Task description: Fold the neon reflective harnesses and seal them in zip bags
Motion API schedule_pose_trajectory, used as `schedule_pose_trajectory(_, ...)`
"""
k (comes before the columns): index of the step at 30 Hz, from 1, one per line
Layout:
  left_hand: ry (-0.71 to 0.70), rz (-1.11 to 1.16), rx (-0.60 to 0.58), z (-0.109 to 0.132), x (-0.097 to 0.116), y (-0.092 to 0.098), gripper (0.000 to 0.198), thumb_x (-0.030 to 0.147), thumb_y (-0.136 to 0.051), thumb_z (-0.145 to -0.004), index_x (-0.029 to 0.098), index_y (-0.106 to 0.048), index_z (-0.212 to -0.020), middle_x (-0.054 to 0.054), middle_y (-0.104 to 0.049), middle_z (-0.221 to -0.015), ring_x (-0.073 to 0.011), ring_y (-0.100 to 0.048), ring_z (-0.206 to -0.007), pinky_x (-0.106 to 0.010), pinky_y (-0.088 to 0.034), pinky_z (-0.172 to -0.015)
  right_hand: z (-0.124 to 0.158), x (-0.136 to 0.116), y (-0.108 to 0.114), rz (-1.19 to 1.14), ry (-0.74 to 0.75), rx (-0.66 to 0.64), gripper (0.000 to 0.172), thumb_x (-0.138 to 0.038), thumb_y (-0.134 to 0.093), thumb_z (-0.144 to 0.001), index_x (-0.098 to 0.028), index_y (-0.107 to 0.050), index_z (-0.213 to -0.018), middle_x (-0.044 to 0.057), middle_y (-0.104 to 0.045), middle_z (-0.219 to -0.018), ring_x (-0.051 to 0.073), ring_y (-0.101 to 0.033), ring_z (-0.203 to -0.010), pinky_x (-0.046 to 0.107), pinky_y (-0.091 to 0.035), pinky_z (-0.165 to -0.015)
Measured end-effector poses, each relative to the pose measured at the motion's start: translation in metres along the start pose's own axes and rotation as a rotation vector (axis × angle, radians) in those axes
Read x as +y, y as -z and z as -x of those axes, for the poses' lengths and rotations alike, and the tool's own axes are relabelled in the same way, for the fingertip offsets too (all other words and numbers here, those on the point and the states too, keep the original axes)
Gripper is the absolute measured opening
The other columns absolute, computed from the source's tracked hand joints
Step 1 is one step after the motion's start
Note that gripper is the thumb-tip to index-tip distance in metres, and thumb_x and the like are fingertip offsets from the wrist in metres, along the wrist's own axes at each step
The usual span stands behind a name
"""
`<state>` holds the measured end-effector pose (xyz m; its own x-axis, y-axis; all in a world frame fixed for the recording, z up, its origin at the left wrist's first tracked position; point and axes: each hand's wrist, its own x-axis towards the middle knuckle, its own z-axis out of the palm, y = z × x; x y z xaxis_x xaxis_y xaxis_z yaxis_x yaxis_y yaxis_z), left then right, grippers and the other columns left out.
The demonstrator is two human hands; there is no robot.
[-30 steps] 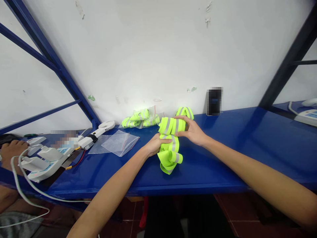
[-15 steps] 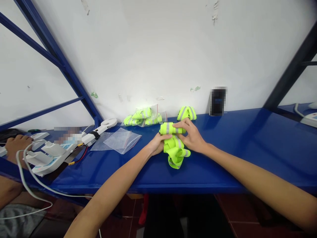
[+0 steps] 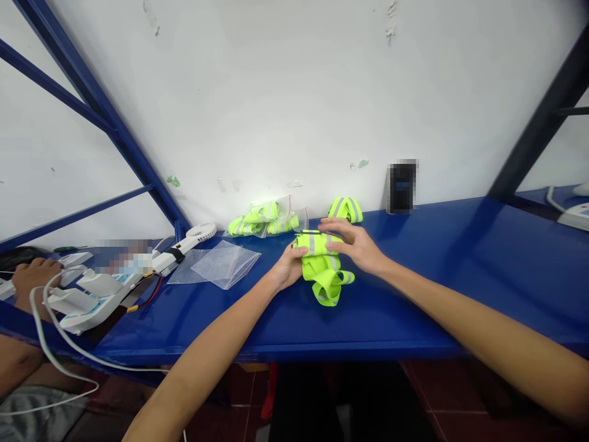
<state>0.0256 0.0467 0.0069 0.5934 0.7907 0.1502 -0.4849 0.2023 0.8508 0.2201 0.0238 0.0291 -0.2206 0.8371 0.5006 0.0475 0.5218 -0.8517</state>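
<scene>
A neon-yellow reflective strap with grey stripes is partly rolled up, its roll held just above the blue table. Its loose tail hangs in curls below the roll. My left hand grips the roll's left end, thumb on the front. My right hand is at the right end, thumb against the front and fingers reaching over the top. A dark strip shows along the roll's upper edge. Behind my right fingers, another folded yellow strap lies by the wall.
Clear bags with yellow straps lie against the wall. Flat plastic bags rest on the blue table, near a white handheld fan. A power strip with cables sits left, beside another person's hand. A blurred dark object leans on the wall.
The roll has turned, and its dark strip now shows along the top. My right fingers have lifted from its front and stretched over it. The view has shifted slightly.
</scene>
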Motion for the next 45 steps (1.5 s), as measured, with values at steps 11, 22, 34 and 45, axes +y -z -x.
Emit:
schedule_pose_trajectory(11, -0.064, 0.023, 0.117, 0.002, 0.010, -0.006, 0.080, 0.001, -0.058, -0.052, 0.028, -0.043, -0.125, 0.002, -0.062, -0.102, -0.0208, -0.061, -0.099, -0.041, -0.044, -0.092, -0.001, -0.002, -0.003, -0.268, -0.428, -0.132, 0.064, -0.019, -0.077, -0.065, -0.026, -0.049, -0.122, 0.004, -0.063, -0.104, 0.020, -0.063, -0.088, 0.028, -0.054, -0.064)
schedule_pose_trajectory(22, -0.088, -0.040, 0.211, -0.008, 0.007, -0.010, 0.058, 0.000, -0.051, -0.049, 0.018, -0.052, -0.104, 0.000, -0.065, -0.091, -0.0198, -0.062, -0.095, -0.036, -0.045, -0.090, -0.002, 0.006, -0.006, 0.036, -0.089, 0.032, 0.064, -0.019, -0.077, -0.062, -0.022, -0.052, -0.120, 0.005, -0.058, -0.117, 0.023, -0.059, -0.102, 0.037, -0.050, -0.087)
schedule_pose_trajectory(34, -0.003, -0.312, 0.170, -0.002, 0.005, -0.010, 0.066, 0.022, -0.080, -0.063, 0.026, -0.046, -0.119, -0.005, -0.061, -0.113, -0.0231, -0.062, -0.099, -0.038, -0.052, -0.081, -0.004, 0.007, -0.009, -0.253, -0.288, 0.100, 0.052, -0.004, -0.072, -0.051, -0.020, -0.060, -0.099, -0.002, -0.066, -0.089, 0.017, -0.062, -0.082, 0.027, -0.050, -0.070)
schedule_pose_trajectory(45, -0.067, -0.231, 0.183, -0.009, 0.001, -0.006, 0.056, 0.040, -0.067, -0.076, 0.027, -0.048, -0.126, -0.006, -0.059, -0.119, -0.0256, -0.059, -0.106, -0.040, -0.049, -0.087, -0.003, 0.005, -0.013, -0.458, -0.403, 0.121, 0.045, -0.018, -0.076, -0.067, -0.025, -0.055, -0.107, 0.004, -0.070, -0.104, 0.024, -0.069, -0.090, 0.039, -0.057, -0.076)
